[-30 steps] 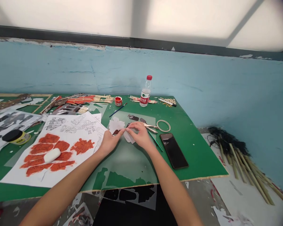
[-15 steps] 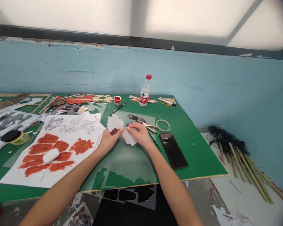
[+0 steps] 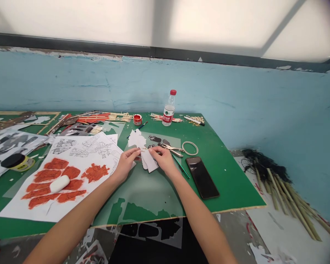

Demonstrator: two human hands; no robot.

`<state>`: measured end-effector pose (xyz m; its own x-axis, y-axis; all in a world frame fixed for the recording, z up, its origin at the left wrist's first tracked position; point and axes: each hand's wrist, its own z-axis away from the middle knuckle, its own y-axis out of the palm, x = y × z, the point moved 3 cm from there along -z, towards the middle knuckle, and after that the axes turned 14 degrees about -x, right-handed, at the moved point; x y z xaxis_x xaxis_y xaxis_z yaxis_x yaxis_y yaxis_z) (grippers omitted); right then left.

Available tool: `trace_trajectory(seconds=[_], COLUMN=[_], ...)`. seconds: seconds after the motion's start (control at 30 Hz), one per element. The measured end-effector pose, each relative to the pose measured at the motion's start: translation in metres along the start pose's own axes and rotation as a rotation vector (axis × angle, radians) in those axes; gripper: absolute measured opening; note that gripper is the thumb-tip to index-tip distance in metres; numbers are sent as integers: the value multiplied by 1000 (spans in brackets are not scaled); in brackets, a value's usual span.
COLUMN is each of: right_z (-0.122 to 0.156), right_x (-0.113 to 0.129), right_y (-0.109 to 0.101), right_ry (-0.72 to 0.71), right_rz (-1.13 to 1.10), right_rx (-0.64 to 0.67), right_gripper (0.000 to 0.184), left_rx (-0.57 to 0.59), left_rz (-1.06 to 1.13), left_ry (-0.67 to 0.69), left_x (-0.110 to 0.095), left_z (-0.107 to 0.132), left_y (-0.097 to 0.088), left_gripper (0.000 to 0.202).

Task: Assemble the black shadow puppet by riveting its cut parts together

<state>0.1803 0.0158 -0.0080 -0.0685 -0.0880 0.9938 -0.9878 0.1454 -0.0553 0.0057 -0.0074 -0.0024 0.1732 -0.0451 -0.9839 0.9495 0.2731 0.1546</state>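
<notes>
White cut-out pieces (image 3: 150,164), joined near their middle, hang between my hands with their pale backs towards me. My left hand (image 3: 127,163) closes thumb and fingers at their left edge. On the other side my right hand (image 3: 165,159) pinches the same pieces. A tiny gold-coloured bit (image 3: 144,148) shows between the fingertips, too small to name. Just beyond lie small black patterned cut-outs (image 3: 155,139) on a clear sheet (image 3: 172,139). Metal pliers (image 3: 173,149) and a green pen (image 3: 183,168) are beside my right hand.
A phone (image 3: 202,178), a tape ring (image 3: 190,148), a water bottle (image 3: 168,110) and an open red paint jar (image 3: 137,119) stand or lie around. At left are a red-painted sheet (image 3: 16,209), a white oval object (image 3: 59,183) and a black-lidded jar (image 3: 17,161).
My left hand has turned and drawn slightly away from my right. The brown face seen at its fingers is now mostly hidden, and the white backs show more.
</notes>
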Motion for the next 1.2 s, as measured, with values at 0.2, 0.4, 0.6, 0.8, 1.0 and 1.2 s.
trace_trajectory(seconds=[0.2, 0.4, 0.6, 0.8, 1.0, 1.2], right_z=[0, -2, -5, -3, -3, -3], right_x=[-1, -1, 2, 5, 3, 2], right_y=[3, 0, -4, -2, -3, -1], right_ry=[-41, -31, -113, -140, -182, -188], right_rz=[21, 40, 101, 118, 115, 127], right_rx=[64, 29, 7, 84, 59, 39], right_gripper=[32, 32, 29, 28, 23, 23], left_rx=[-121, -129, -99, -61, -62, -87], left_rz=[-45, -62, -185, -232, -230, -238], left_ry=[-31, -21, 89, 138, 121, 99], left_x=[5, 5, 3, 3, -3, -4], left_z=[-1, -3, -4, -2, 1, 1], left_y=[-3, -4, -5, -4, -3, -3], left_gripper=[56, 60, 53, 51, 50, 49])
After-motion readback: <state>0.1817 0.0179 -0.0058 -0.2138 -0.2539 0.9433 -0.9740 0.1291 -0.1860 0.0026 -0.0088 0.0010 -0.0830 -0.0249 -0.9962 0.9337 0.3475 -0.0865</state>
